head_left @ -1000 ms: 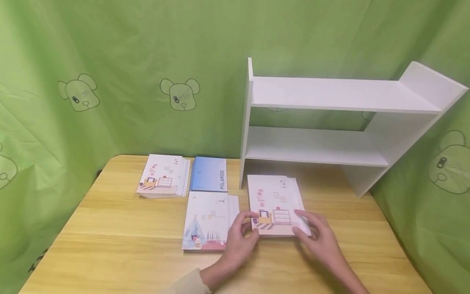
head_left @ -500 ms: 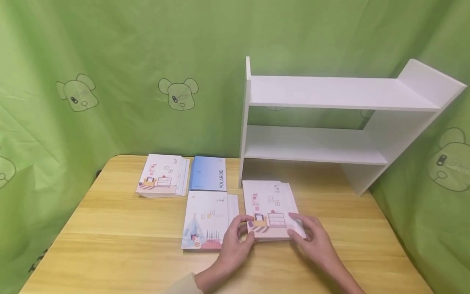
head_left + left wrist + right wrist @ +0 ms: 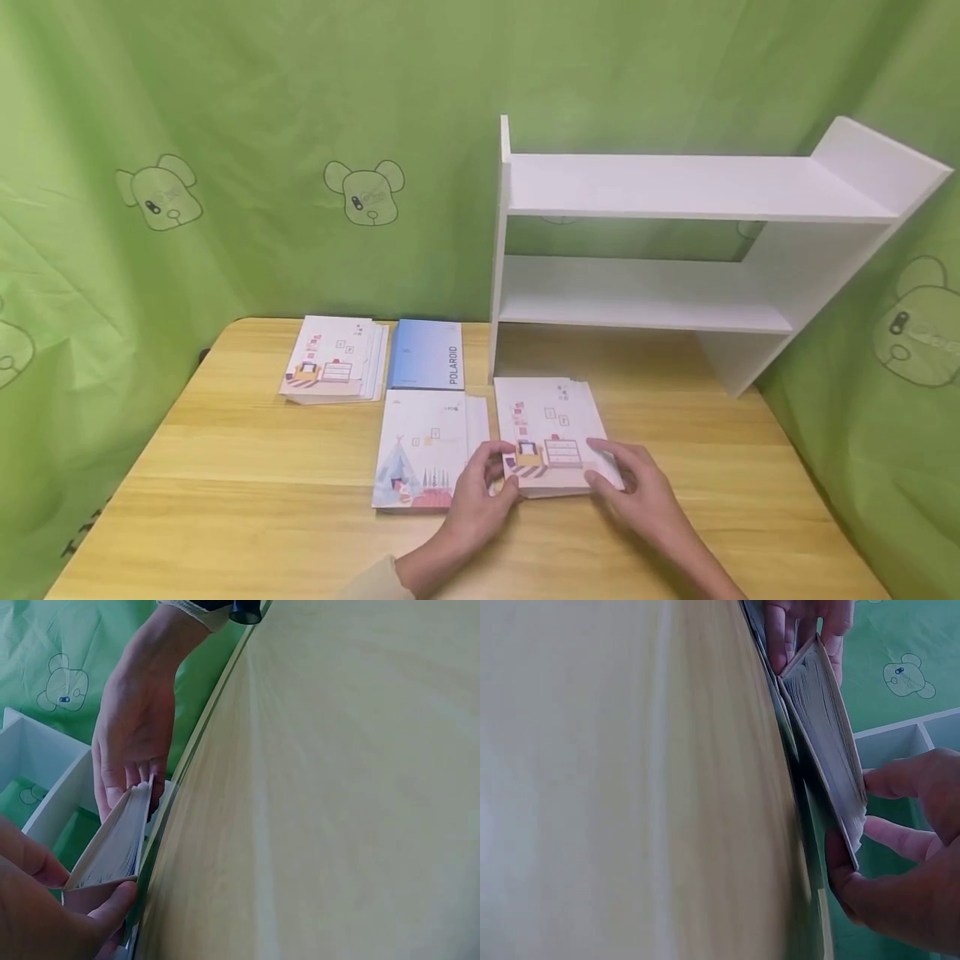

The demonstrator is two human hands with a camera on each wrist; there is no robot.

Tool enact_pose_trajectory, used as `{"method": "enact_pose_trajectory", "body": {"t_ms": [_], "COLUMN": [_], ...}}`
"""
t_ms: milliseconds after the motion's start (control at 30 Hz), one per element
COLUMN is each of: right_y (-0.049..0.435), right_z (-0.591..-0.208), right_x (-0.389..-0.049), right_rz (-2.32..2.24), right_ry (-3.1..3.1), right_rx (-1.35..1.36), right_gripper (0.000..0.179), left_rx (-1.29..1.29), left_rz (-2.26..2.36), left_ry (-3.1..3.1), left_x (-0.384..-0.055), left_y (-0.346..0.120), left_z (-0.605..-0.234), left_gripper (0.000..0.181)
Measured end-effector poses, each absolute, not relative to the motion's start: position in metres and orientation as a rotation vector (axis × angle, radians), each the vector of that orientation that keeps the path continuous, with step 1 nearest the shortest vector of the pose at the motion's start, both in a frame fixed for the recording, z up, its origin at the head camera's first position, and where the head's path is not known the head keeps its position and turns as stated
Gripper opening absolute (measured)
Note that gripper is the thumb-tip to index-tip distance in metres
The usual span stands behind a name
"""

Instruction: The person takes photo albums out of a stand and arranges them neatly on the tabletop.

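Note:
In the head view a white book [image 3: 551,429] with a drawn armchair and drawers on its cover lies before the shelf. My left hand [image 3: 476,504] pinches its lower left corner between thumb and fingers. At the lower right edge, my right hand [image 3: 641,496] grips it the same way. The left wrist view shows the book's [image 3: 116,840] thick pages spread wider toward the spread end, between both covers. Pages of the book [image 3: 829,727] also fan out in the right wrist view. Just left lies another white book [image 3: 416,458] with a tent drawing, partly behind my left hand.
A blue POLAROID book [image 3: 427,358] lies behind the tent book. Farther left is a second armchair-cover book [image 3: 326,362]. A white two-tier shelf [image 3: 645,296] stands at the back right of the wooden table [image 3: 247,500]. Green curtain [image 3: 262,100] surrounds the table.
Both hands have brought the armchair-cover book slightly toward the person and to the left, and both keep their hold. The other books and the shelf stay in place.

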State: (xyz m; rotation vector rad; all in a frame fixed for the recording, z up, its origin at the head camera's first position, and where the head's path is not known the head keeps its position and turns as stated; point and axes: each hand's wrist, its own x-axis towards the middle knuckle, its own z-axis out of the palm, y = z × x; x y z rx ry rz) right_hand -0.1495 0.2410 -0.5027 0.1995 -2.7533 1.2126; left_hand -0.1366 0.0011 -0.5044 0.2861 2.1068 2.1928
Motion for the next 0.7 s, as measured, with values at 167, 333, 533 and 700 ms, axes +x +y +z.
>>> {"method": "enact_pose_trajectory", "body": {"t_ms": [167,333,533,700], "right_y": [0.240,0.241,0.240,0.238], "right_z": [-0.503,-0.504,-0.501,-0.498], "right_x": [-0.150,-0.148,-0.148,-0.147], "right_rz": [1.157,1.056,0.960,0.922], "right_ry": [-2.722,-2.735,-2.782,-2.847], "right_rx": [0.266,0.324,0.324,0.302], "right_gripper": [0.044,0.045,0.045,0.047], "left_rx": [0.257,0.244,0.277,0.286], "left_rz": [2.095,1.997,1.904,1.804], "left_ry": [2.192,2.284,2.371,2.463], "left_x": [-0.135,-0.138,-0.139,-0.138], "left_y": [0.000,-0.001,-0.003,-0.004], "left_z": [-0.495,-0.506,-0.511,-0.510], "left_gripper": [0.040,0.041,0.045,0.052]}}
